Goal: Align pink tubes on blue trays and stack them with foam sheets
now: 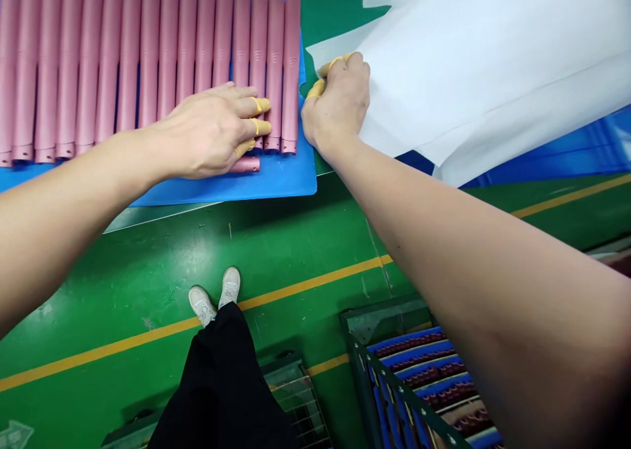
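My left hand (211,130) lies palm down across the lower part of a row of pink tubes (187,41), fingers stretched out, with yellow finger cots on several fingertips. One more pink tube (249,165) lies crosswise below the row, mostly hidden under that hand and forearm. The tubes rest side by side on a blue mat (276,185). My right hand (340,100), also wearing yellow finger cots, is closed at the near left corner of a white sheet (458,68). The sheet spreads to the right, its edge creased by my fingers.
The green worktop's near edge runs below the mat. Blue sheeting (557,150) lies under the white sheet. On the green floor, a dark-framed cart (404,396) holds blue trays with dark red parts at lower right. Another low cart (300,396) stands near my legs.
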